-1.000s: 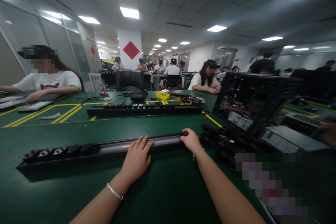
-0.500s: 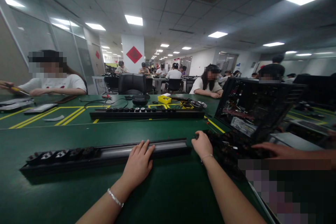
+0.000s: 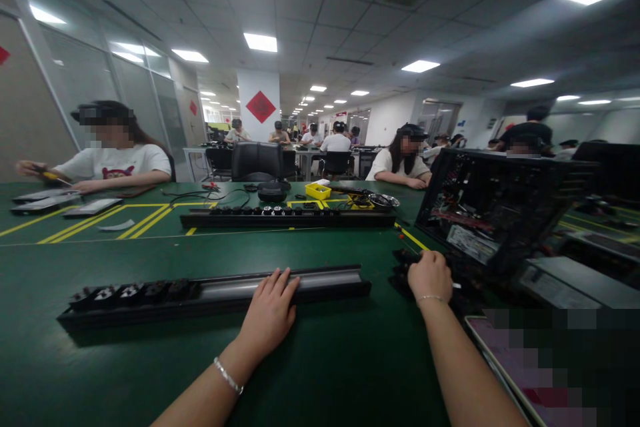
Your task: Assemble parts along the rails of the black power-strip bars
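Note:
My left hand (image 3: 270,310) lies on a long black channel-shaped strip (image 3: 330,290), its fingers stretched flat over the grey inner surface. Several black units (image 3: 143,290) with metal pins, some with white faces, sit in a row in the strip's left half. To the right of the strip, my right hand (image 3: 431,277) reaches down into a pile of loose black parts (image 3: 400,273). Its fingers are curled, and their tips are hidden by the hand, so what they grip cannot be made out.
Farther back lies a second black strip (image 3: 300,220) fitted with similar units. An open computer case (image 3: 500,207) stands at right, beside a grey metal box (image 3: 555,283). A yellow tray (image 3: 319,191) and cables are behind. Co-workers sit across the green table (image 3: 325,360).
My right hand has moved right, from the strip's end to the pile of black parts. Another person's hand at the right has left the view. My left hand stays on the strip.

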A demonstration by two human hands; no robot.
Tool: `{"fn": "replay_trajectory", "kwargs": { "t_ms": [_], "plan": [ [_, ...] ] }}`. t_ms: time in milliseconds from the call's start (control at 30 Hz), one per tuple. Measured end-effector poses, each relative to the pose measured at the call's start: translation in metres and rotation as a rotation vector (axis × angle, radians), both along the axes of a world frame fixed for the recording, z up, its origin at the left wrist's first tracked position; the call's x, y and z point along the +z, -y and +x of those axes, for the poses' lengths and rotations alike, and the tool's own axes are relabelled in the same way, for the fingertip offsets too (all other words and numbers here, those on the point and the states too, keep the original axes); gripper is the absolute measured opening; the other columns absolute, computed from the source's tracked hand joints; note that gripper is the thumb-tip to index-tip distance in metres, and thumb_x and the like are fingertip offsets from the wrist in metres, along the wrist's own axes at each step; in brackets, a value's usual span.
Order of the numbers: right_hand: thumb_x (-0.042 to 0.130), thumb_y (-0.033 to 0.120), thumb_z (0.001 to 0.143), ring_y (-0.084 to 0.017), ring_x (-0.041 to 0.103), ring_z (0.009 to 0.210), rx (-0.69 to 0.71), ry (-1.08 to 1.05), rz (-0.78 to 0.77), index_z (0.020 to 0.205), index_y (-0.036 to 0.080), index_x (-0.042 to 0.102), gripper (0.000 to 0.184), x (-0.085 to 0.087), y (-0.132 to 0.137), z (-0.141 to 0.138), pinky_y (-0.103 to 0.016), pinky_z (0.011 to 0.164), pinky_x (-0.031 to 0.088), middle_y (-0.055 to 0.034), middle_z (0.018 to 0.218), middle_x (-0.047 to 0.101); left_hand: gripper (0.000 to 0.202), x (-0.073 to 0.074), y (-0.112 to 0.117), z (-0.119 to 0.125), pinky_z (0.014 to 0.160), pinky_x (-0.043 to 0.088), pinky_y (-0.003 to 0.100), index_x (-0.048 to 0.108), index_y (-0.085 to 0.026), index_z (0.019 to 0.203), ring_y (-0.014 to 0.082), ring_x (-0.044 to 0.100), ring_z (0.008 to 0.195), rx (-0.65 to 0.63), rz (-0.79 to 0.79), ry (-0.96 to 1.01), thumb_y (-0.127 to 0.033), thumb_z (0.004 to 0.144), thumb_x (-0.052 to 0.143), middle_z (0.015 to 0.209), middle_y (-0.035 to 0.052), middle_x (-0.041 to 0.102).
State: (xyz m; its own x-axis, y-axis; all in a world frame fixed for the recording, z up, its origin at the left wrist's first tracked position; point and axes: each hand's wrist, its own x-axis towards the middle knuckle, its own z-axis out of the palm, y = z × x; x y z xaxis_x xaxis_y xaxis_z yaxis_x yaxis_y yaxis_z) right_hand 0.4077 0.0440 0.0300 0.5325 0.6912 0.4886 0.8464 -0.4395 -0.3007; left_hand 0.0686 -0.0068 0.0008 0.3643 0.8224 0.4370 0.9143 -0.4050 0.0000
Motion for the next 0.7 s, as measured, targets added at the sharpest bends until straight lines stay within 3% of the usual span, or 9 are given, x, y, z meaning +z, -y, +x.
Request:
{"fn": "replay_trajectory", "kwargs": {
  "t_ms": [167,300,433,567,633,700],
  "plan": [
    [0.033,0.016,0.078,-0.03,0.053,0.096,-0.03,-0.017,0.049,0.108,0.01,0.058,0.039,-0.006,0.001,0.013,-0.042,0.078,0.041,-0.0213,0.11,0.05,0.046,0.001,0.003,-0.002,0.101,0.033,0.044,0.045,-0.023,0.125,0.0243,0.035,0.126,-0.019,-0.004,-0.001,-0.027,0.079,0.044,0.135,0.0064,0.044],
    [0.033,0.015,0.079,-0.033,0.033,0.121,0.019,0.084,0.202,0.115,0.009,0.053,0.041,-0.003,-0.002,-0.001,-0.05,0.094,0.029,-0.0199,0.124,0.044,0.041,0.016,0.0,-0.021,0.103,0.03,0.044,0.048,-0.023,0.122,0.023,0.033,0.127,0.025,0.036,-0.01,-0.034,0.084,0.037,0.135,0.0039,0.045],
    [0.029,0.018,0.082,-0.025,0.02,0.13,0.352,0.154,0.229,0.124,0.009,0.044,0.046,0.001,-0.003,-0.053,-0.045,0.104,0.02,-0.0145,0.135,0.036,0.043,0.045,-0.012,-0.074,0.102,0.031,0.042,0.05,-0.018,0.12,0.0243,0.035,0.126,0.244,0.112,-0.004,-0.036,0.084,0.034,0.133,0.0079,0.046],
    [0.029,0.028,0.086,-0.021,0.018,0.132,0.697,0.172,0.077,0.129,0.012,0.041,0.047,-0.007,0.003,-0.11,-0.04,0.107,0.016,-0.0087,0.139,0.034,0.054,0.061,-0.019,-0.142,0.103,0.028,0.042,0.046,-0.007,0.123,0.0291,0.035,0.125,0.444,0.12,-0.04,-0.038,0.081,0.033,0.133,0.0164,0.043],
    [0.031,0.033,0.087,-0.021,0.019,0.132,0.77,0.146,-0.025,0.129,0.016,0.042,0.047,-0.014,0.006,-0.126,-0.041,0.107,0.017,-0.0067,0.139,0.035,0.054,0.06,-0.018,-0.169,0.103,0.028,0.043,0.048,-0.007,0.122,0.0307,0.037,0.124,0.489,0.009,-0.06,-0.036,0.079,0.034,0.133,0.0169,0.044],
    [0.028,0.035,0.088,-0.021,0.029,0.127,0.808,0.124,-0.13,0.124,0.019,0.048,0.044,-0.018,0.009,-0.132,-0.041,0.105,0.02,-0.0061,0.133,0.044,0.054,0.058,-0.016,-0.188,0.099,0.035,0.041,0.05,-0.009,0.121,0.0288,0.047,0.116,0.476,-0.226,-0.036,-0.035,0.077,0.034,0.127,0.0153,0.051]
  ]
}}
